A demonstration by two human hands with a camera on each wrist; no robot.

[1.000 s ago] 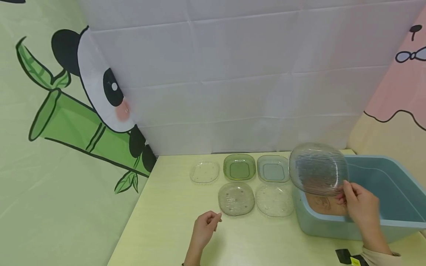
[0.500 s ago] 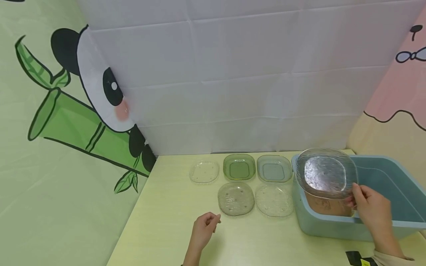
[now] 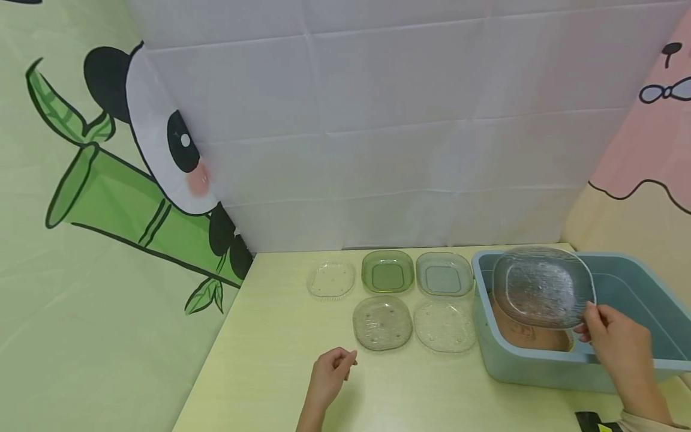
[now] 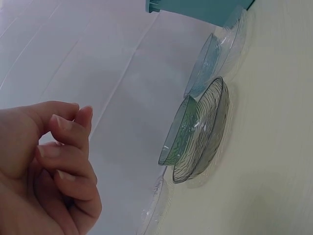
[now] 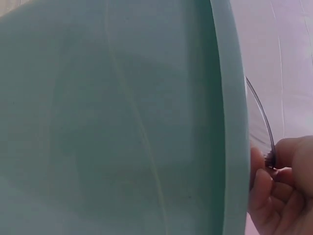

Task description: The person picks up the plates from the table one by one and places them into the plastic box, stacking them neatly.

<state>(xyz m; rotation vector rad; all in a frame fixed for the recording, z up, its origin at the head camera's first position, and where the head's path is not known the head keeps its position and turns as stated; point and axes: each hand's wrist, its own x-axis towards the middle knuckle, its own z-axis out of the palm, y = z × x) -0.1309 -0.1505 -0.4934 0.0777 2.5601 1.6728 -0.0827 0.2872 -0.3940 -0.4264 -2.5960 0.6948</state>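
My right hand (image 3: 623, 342) pinches the rim of a clear, greyish plate (image 3: 542, 288) with a rippled surface, tilted above the left part of a blue-green plastic tub (image 3: 561, 355). In the right wrist view the tub's wall hides most of this plate, and only its thin rim (image 5: 264, 117) shows at the fingers. My left hand (image 3: 330, 373) hovers over the table, fingers loosely curled and holding nothing. Nearest to it lies a grey-brown clear plate (image 3: 382, 323). A colourless plate (image 3: 445, 325) lies to the right of that one.
Behind stand a small clear plate (image 3: 332, 279), a green square plate (image 3: 387, 272) and a pale blue one (image 3: 444, 274) on the yellowish table (image 3: 259, 360). Brown cardboard (image 3: 531, 337) lies inside the tub. A white cloth (image 3: 378, 120) hangs at the back.
My right hand has carried the clear plate to the right and slightly down, farther over the tub, its tilt changing. The left hand has hardly moved, and the plates on the table are where they were.
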